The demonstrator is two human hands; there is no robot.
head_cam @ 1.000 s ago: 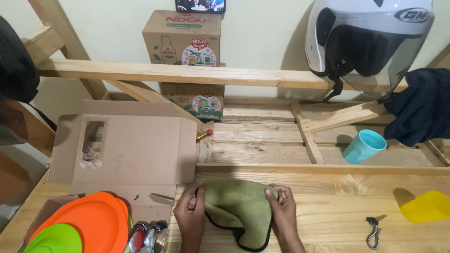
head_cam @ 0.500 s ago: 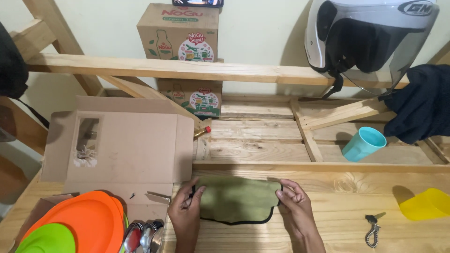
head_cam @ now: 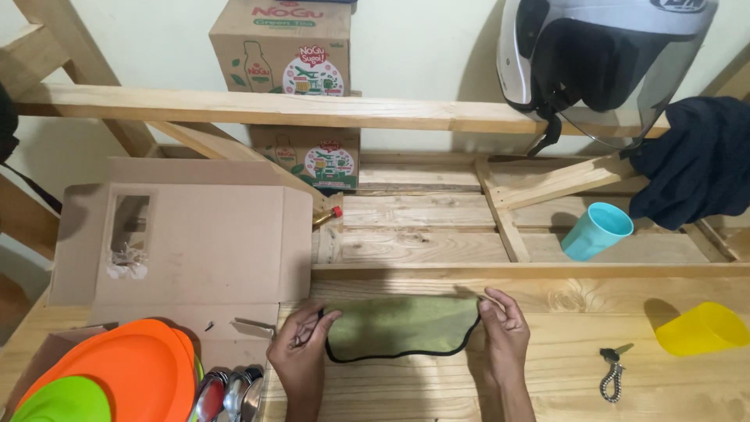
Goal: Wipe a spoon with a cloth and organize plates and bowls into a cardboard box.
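Flat, green cloth (head_cam: 400,327) between both hands, apparently pinched

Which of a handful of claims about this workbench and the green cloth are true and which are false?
1. Both hands touch the green cloth. True: the left hand is at one end and the right hand at the other.
2. The teal cup stands upright. False: it lies tilted.
3. The keys lie to the right of the right hand. True.
4. The helmet rests on the tabletop. False: it sits up by the upper wooden beam.
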